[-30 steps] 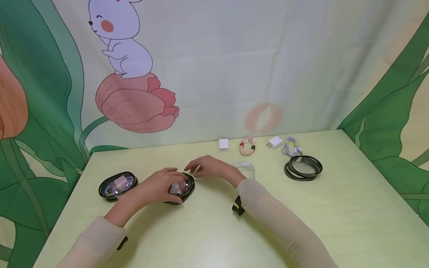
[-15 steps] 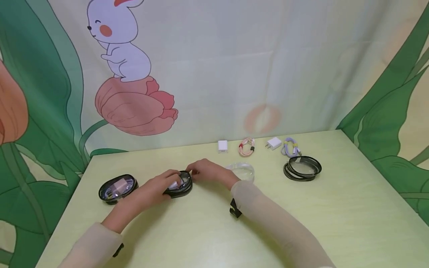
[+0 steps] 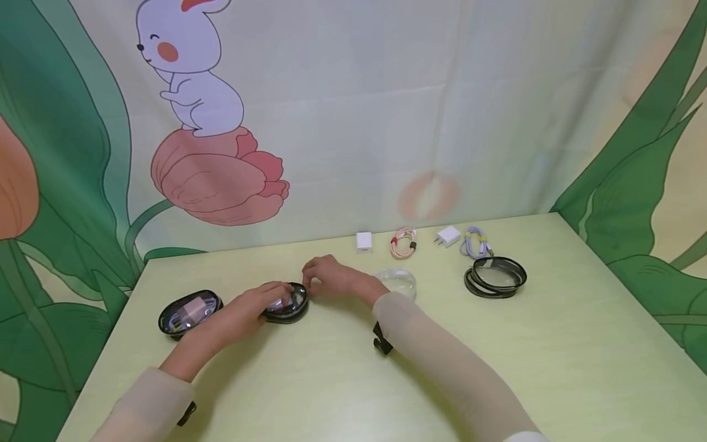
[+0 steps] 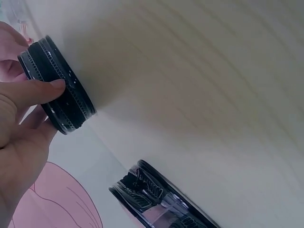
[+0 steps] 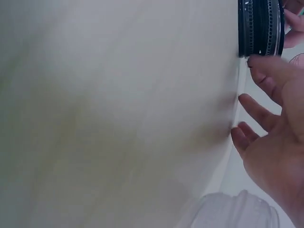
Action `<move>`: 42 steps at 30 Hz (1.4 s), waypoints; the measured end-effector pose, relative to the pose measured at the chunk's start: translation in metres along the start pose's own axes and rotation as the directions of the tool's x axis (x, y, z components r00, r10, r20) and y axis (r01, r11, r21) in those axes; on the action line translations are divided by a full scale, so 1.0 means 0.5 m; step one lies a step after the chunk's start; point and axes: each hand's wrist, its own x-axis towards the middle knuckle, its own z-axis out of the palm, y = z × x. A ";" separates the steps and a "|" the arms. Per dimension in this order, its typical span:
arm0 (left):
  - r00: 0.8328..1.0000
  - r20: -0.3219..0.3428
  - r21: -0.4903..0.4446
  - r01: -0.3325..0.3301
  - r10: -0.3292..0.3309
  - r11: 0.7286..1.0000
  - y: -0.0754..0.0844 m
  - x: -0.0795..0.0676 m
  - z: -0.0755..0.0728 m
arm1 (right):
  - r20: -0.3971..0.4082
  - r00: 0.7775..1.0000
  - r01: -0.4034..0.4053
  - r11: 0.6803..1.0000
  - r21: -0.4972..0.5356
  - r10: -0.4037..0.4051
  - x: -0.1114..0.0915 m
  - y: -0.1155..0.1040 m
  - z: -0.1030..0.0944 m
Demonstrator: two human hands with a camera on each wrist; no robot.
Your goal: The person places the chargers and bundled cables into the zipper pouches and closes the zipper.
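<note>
My left hand (image 3: 245, 312) grips a small oval clear pouch (image 3: 296, 309) with black zipper edging, left of the table's middle. In the left wrist view its thumb presses the black zippered side of the pouch (image 4: 76, 104), fingers on the far side. Something whitish shows through the pouch's top. My right hand (image 3: 334, 276) is at the pouch's right end; thumb and forefinger pinch there, apparently at the zipper pull, which is mostly hidden. Its other fingers are spread in the right wrist view. A second black-edged pouch (image 3: 190, 313), with a charger and cable inside, lies left of my left hand.
Behind my right forearm stands a clear whitish round case (image 3: 405, 281). Along the back lie a white charger (image 3: 364, 242), a pink coiled cable (image 3: 403, 244), another white charger (image 3: 448, 236) and a purple coiled cable (image 3: 475, 243). An open black-edged pouch (image 3: 499, 277) sits at right.
My right hand, apart from the pouch a second ago, has come to its right end. My left hand has shifted its grip, and the pouch has moved slightly left in view.
</note>
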 end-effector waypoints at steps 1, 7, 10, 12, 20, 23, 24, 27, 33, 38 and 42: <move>1.000 0.003 -0.003 0.001 -0.001 1.000 0.000 0.000 0.001 | 0.024 1.000 0.002 1.000 -0.020 -0.001 0.000 0.000 0.001; 0.997 0.043 -0.041 0.061 -0.060 0.997 0.005 0.002 0.005 | 0.036 0.999 0.040 0.996 -0.075 -0.037 -0.005 0.009 -0.002; 0.996 0.068 -0.015 0.064 -0.063 0.998 0.007 -0.001 0.005 | -0.042 0.997 0.070 0.997 -0.020 -0.070 -0.009 0.019 -0.006; 0.996 0.070 0.009 0.047 -0.048 0.999 0.006 -0.003 0.006 | -0.072 0.993 0.096 0.995 0.005 -0.095 -0.010 0.025 -0.007; 0.999 -0.010 0.062 0.044 -0.043 0.997 0.006 -0.009 0.017 | -0.042 0.991 0.127 0.991 -0.035 -0.129 -0.019 0.031 -0.020; 0.998 -0.026 0.078 0.061 -0.059 0.995 0.008 -0.009 0.019 | -0.005 0.987 0.157 0.985 -0.065 -0.158 -0.025 0.028 -0.024; 0.998 -0.030 0.082 0.066 -0.063 0.994 0.009 -0.008 0.020 | 0.009 0.987 0.161 0.985 -0.062 -0.160 -0.028 0.026 -0.025; 0.996 -0.032 0.092 0.083 -0.080 0.992 0.014 -0.005 0.021 | 0.038 0.988 0.152 0.988 -0.032 -0.150 -0.035 0.019 -0.024; 0.994 -0.021 0.137 0.110 -0.108 0.984 0.030 0.008 0.023 | 0.074 0.990 0.118 0.993 0.003 -0.118 -0.042 0.002 -0.020; 0.991 -0.048 0.171 0.129 -0.123 0.977 0.036 0.010 0.020 | 0.037 0.998 0.048 0.998 -0.049 -0.046 -0.041 -0.005 -0.027; 0.992 -0.056 0.215 0.122 -0.113 0.969 0.036 0.008 0.018 | -0.021 0.999 -0.028 0.990 -0.136 0.025 -0.036 -0.003 -0.031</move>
